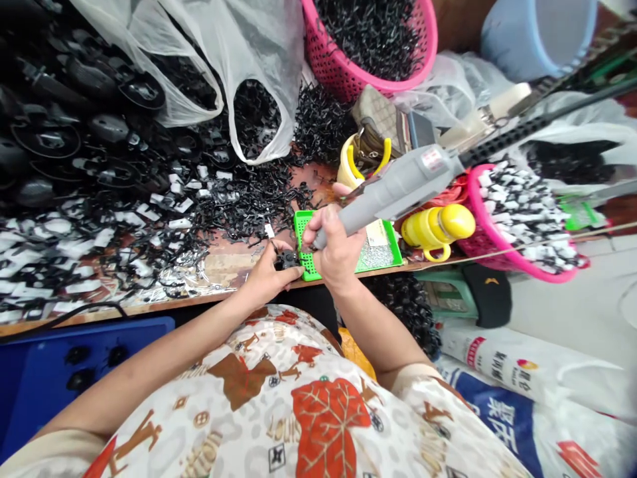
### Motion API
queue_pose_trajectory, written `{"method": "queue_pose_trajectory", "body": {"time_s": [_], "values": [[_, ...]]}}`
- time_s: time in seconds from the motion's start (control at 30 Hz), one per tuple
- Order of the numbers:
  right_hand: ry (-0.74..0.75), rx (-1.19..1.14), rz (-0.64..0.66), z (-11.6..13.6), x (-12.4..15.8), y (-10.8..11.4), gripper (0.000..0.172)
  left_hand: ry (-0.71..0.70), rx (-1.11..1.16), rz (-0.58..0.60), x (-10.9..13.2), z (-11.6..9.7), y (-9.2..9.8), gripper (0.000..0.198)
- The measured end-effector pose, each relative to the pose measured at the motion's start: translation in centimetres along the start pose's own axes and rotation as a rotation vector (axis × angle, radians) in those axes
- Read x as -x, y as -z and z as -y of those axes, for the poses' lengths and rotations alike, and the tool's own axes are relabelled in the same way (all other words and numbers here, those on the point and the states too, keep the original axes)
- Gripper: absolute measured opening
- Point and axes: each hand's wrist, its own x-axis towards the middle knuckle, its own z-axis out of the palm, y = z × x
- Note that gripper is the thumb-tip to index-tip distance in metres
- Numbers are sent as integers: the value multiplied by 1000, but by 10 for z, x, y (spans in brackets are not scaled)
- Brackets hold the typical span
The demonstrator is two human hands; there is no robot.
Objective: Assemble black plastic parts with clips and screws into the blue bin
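**Driver tip on the small part at the table's near edge**

My left hand (269, 275) is closed around a small black part (287, 260), pinching it just above the near edge of the table (219, 292). My right hand (336, 245) is wrapped tight around the grey power screwdriver (398, 186). Its body slants up and away to the right, and its tip points down at the part. I judge this to be the fastening step, with bit and part brought together. Whether the bit is seated I cannot tell, because my fingers cover the spot.

The next move calls for a steady left pinch and the driver kept in line with the part, so the bit does not skid onto my fingertips.

Room is tight. The green tray (397, 249) lies just beside the part on the right, under my right hand. A yellow bottle (438, 227) and a pink basket (478, 249) stand further right. Loose black clips (239, 206) crowd the far and left side. The only free way is toward me, off the table edge and over my lap.
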Motion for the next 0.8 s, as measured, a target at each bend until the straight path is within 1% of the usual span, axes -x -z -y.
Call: {"method": "queue_pose_trajectory", "body": {"time_s": [0.07, 0.13, 0.23, 0.37, 0.43, 0.5, 0.57, 0.6, 0.63, 0.7, 0.77, 0.8], "values": [[-33, -52, 33, -2, 6, -9, 44, -20, 0, 0, 0, 1, 0, 45], [-64, -58, 45, -6, 8, -13, 43, -25, -2, 1, 0, 1, -1, 48], [-112, -3, 65, -15, 7, -13, 44, -49, -28, -21, 0, 1, -1, 50], [-120, 52, 122, -24, 10, -12, 39, -134, -113, -95, -3, 5, 0, 40], [-105, 85, 128, -24, 14, -13, 39, -159, -135, -105, -5, 8, -2, 37], [-83, 126, 96, -22, 17, -15, 39, -186, -152, -94, -8, 10, -6, 35], [-83, 145, 80, -17, 16, -17, 36, -225, -180, -93, -9, 8, -8, 36], [-85, 125, 81, -14, 13, -18, 34, -213, -197, -91, -8, 6, -6, 38], [-92, 92, 80, -11, 9, -18, 33, -209, -220, -84, -4, 2, -1, 40], [-124, 42, 57, -7, -2, -17, 30, -227, -305, -3, 14, -10, 18, 42], [-73, 19, 36, -7, -11, -14, 25, -213, -399, 86, 46, -22, 51, 37], [-31, 23, 26, -8, -15, -12, 23, -165, -453, 144, 66, -26, 73, 32]]}}
